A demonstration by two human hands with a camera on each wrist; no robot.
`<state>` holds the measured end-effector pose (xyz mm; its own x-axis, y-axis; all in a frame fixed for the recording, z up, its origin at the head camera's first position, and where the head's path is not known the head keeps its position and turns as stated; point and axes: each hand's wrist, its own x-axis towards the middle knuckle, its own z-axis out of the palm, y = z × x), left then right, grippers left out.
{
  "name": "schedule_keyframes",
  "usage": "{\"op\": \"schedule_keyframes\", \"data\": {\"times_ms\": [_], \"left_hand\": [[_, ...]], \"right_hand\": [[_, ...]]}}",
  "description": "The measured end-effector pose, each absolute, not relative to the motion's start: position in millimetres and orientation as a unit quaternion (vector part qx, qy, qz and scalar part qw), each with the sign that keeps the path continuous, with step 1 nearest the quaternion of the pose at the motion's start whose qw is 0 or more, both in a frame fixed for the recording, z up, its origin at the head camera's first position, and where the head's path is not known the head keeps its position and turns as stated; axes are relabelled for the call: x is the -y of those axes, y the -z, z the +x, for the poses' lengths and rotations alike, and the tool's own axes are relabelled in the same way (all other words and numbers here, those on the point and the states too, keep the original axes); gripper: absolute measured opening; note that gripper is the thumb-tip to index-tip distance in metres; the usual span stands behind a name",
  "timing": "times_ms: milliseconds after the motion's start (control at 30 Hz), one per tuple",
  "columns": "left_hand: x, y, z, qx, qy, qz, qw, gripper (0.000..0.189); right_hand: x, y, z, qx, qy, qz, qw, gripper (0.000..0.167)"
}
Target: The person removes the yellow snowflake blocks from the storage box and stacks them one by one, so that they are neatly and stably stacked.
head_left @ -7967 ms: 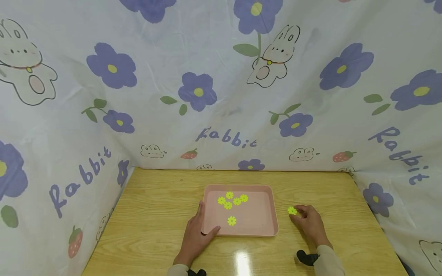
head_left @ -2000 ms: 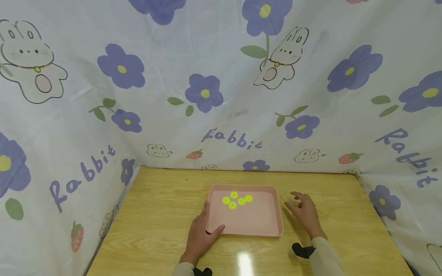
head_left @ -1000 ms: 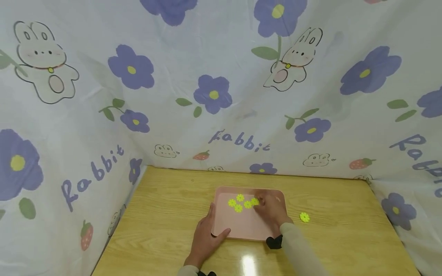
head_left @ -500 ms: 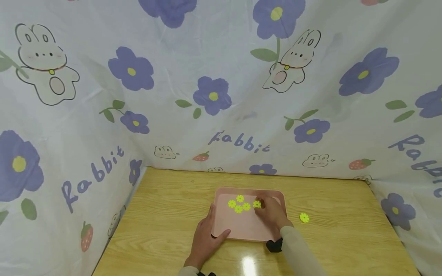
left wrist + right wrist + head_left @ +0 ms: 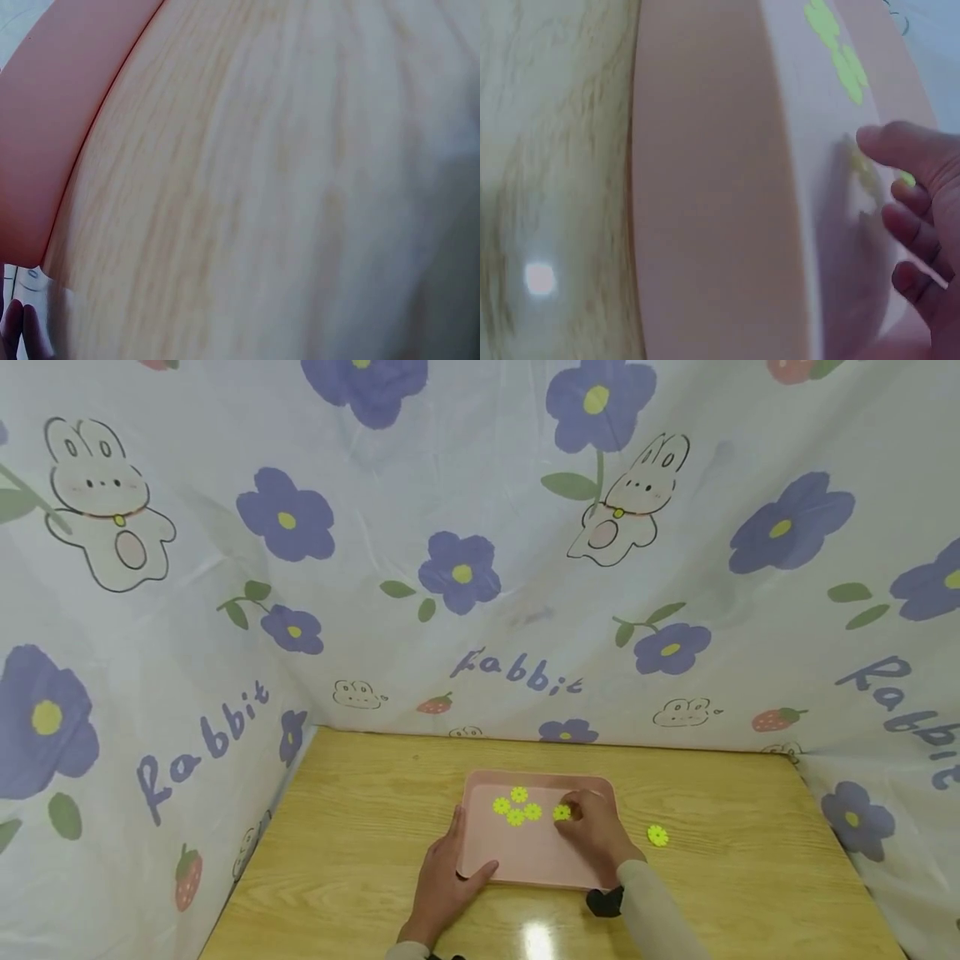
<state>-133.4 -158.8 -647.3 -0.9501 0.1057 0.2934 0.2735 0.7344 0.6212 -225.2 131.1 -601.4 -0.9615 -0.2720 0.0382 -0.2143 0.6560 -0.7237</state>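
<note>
My right hand (image 5: 596,827) reaches over the right side of a pink tray (image 5: 510,867). Its thumb and forefinger pinch a yellow-green flower-shaped disc (image 5: 562,812). The right wrist view shows the thumb (image 5: 892,142) above the tray floor, with a bit of the disc (image 5: 907,178) showing among the fingers. Several like discs (image 5: 516,817) lie in a cluster in the tray's back left part. My left hand (image 5: 442,877) rests against the tray's front left corner, fingers straight along the left side and thumb on the front rim. In the left wrist view the tray wall (image 5: 60,135) shows.
One more yellow-green disc (image 5: 657,836) lies on the wooden table (image 5: 360,810), right of the tray. A white cloth (image 5: 375,635) printed with rabbits and purple flowers hangs behind and along both sides of the table.
My right hand has gone from beside the tray into it and drawn the rightmost disc away from the cluster. Another disc now lies on the table. The left hand keeps its place.
</note>
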Motion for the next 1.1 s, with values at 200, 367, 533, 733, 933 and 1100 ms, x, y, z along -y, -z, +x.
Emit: {"op": "schedule_keyframes", "data": {"times_ms": [200, 367, 533, 733, 933, 1100], "left_hand": [[158.3, 647.1, -132.2, 0.922, 0.351, -0.103, 0.124, 0.100], [158.0, 646.8, -132.2, 0.922, 0.355, -0.103, 0.119, 0.101], [160.0, 646.9, -133.4, 0.924, 0.349, -0.102, 0.122, 0.101], [161.0, 646.9, -134.4, 0.923, 0.352, -0.100, 0.119, 0.101], [160.2, 646.1, -133.2, 0.922, 0.356, -0.099, 0.115, 0.101], [159.1, 645.7, -133.2, 0.921, 0.361, -0.099, 0.110, 0.101]], "right_hand": [[-146.5, 586.8, -215.3, -0.902, 0.403, -0.154, 0.009, 0.012], [-176.2, 578.4, -206.4, -0.902, 0.410, -0.136, -0.023, 0.029], [-217.4, 585.7, -198.2, -0.908, 0.407, -0.090, -0.042, 0.038], [-254.6, 592.5, -181.3, -0.919, 0.392, -0.027, -0.036, 0.039], [-272.3, 602.3, -170.0, -0.918, 0.396, 0.010, 0.003, 0.041], [-277.3, 610.3, -168.7, -0.913, 0.406, 0.018, 0.015, 0.043]]}}
